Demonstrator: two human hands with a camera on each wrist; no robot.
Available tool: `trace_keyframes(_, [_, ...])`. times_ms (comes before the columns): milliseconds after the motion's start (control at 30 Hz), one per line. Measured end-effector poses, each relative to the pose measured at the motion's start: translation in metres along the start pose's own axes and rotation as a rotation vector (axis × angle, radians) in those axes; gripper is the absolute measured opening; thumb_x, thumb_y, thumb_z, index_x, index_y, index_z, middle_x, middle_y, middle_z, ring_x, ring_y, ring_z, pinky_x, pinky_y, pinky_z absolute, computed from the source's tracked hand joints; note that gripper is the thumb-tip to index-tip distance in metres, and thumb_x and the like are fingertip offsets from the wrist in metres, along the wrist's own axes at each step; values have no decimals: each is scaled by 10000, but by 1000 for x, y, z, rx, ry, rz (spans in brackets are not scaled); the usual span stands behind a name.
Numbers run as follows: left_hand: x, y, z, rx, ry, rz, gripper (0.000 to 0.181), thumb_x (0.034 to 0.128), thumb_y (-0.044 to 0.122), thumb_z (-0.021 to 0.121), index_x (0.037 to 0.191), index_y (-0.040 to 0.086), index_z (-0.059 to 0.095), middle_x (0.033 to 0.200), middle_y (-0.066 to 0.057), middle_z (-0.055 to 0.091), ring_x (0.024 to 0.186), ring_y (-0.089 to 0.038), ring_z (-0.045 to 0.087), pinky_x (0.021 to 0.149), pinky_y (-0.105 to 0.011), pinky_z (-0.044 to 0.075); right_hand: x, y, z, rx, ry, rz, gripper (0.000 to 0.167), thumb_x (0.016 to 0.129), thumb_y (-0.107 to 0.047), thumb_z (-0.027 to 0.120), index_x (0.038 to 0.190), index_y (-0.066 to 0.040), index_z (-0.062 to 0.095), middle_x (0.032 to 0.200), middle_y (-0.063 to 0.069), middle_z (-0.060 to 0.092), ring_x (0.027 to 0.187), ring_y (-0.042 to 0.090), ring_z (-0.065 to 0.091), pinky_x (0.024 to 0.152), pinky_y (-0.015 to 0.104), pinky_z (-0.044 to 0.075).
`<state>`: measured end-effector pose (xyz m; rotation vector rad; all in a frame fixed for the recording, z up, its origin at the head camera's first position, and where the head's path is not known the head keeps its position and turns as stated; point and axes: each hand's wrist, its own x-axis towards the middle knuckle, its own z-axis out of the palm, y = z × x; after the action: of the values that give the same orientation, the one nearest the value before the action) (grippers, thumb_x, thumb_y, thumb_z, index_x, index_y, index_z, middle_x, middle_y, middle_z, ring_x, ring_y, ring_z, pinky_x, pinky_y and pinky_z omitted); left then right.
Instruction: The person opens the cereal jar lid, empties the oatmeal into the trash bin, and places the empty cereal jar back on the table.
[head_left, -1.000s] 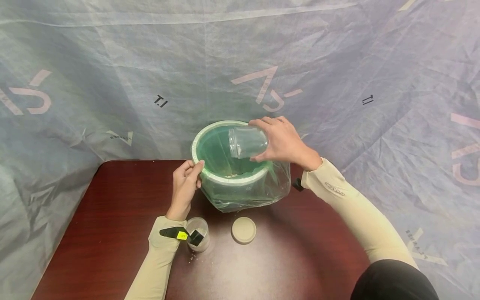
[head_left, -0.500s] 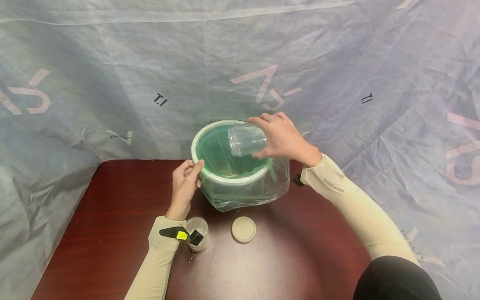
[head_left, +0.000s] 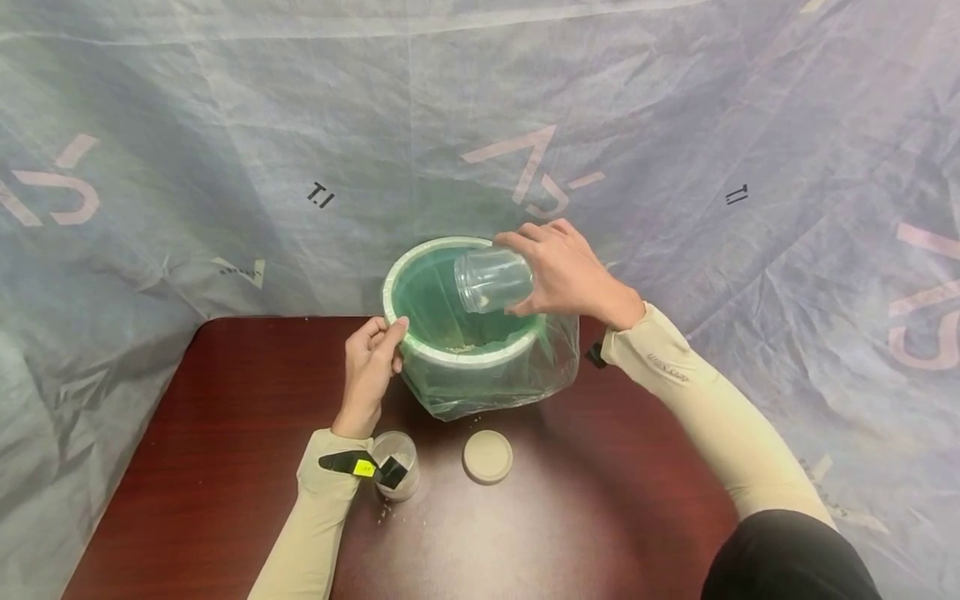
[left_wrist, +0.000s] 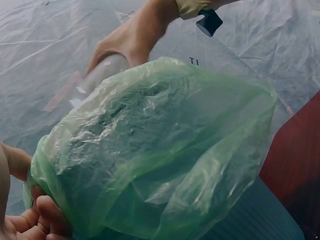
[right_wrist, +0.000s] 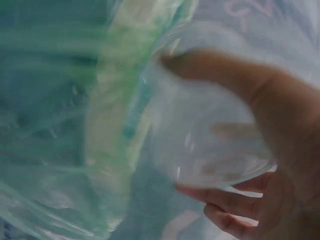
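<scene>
A round bin (head_left: pixel 465 361) with a pale rim stands at the back of the table, lined with a translucent green bag (left_wrist: pixel 150 145) folded over its edge. My left hand (head_left: pixel 369 375) pinches the rim and bag at the left side. In my right hand (head_left: pixel 573 279) is a clear jar (head_left: pixel 495 279), tipped on its side over the bin with its mouth to the left; a small pale bit shows inside it. The right wrist view has the jar (right_wrist: pixel 200 115) blurred between thumb and fingers. Pale bits (head_left: pixel 461 348) lie in the bag.
On the table (head_left: pixel 585 517), a second clear container (head_left: pixel 397 487) with pale contents stands beside my left wrist, partly hidden by the wrist strap. A round beige lid (head_left: pixel 487 457) lies in front of the bin, and crumbs are scattered nearby. Grey sheeting (head_left: pixel 300 108) hangs behind.
The jar has shifted slightly left, and my right hand has risen a little with it. My left hand keeps its hold on the rim.
</scene>
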<state>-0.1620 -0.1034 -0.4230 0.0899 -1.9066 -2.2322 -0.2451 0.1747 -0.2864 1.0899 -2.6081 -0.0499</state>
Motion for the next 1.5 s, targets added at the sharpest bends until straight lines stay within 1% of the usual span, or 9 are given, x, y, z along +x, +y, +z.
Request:
trace_keyframes(100, [1,0,0,-5,2,4,298,1031,221,730,848,39,581,540,46,464,469,-109,441,494,-218,337,1,2,0,10,-4,-1,956,660,-416,1016,1466,-105,606,1258,139,664,1171,363,624,1077,529,401])
trace_keyframes(267, [0,0,-1,-12,2,-3,297,1031,212,731,845,36,580,538,43,465,470,-118,438,492,-218,335,0,6,2,-30,-5,-18,951,665,-399,1011,1474,-107,604,1268,159,663,1165,395,623,1071,543,404])
trace_keyframes(367, [0,0,-1,-9,7,0,295,1030,204,731,839,39,577,535,39,465,468,-118,437,491,-216,334,1,6,2,-1,-10,-11,966,659,-428,1016,1478,-122,604,1273,145,667,1178,374,626,1074,535,403])
trace_keyframes(433, [-1,0,-1,-7,7,4,296,1030,202,729,837,40,574,535,39,464,467,-116,436,491,-217,335,1,6,1,-3,-15,-14,963,662,-417,1012,1483,-126,602,1279,157,660,1179,397,619,1083,548,399])
trace_keyframes(667, [-1,1,-2,-13,7,-2,299,1032,202,727,833,44,569,538,32,467,471,-113,440,495,-215,339,2,7,0,60,-26,8,956,669,-404,1014,1487,-139,597,1290,147,655,1205,380,619,1102,542,401])
trace_keyframes(967, [0,0,-2,-14,1,-5,298,1032,200,727,833,55,559,536,39,480,470,-113,445,496,-215,340,1,7,-4,48,-25,14,960,668,-383,1017,1493,-144,590,1312,155,648,1204,397,621,1096,546,404])
trace_keyframes(1167, [-1,0,-3,-16,3,-9,303,1031,201,726,830,56,553,535,39,476,470,-109,444,497,-216,338,0,6,-2,3,-11,-25,949,667,-359,1021,1484,-128,596,1292,177,647,1167,413,629,1072,555,414])
trace_keyframes(1333, [1,0,-2,-21,1,2,297,1030,196,728,829,56,559,537,53,479,467,-100,443,495,-211,341,1,6,-3,-10,0,-32,954,658,-327,1026,1482,-128,588,1273,179,636,1137,414,624,1069,552,415])
trace_keyframes(1500, [1,0,-2,-29,5,6,280,1029,193,730,839,55,577,542,56,484,465,-93,442,490,-205,339,3,7,-4,28,-16,-25,922,684,-302,1001,1486,-125,583,1264,173,628,1110,400,634,1079,539,426])
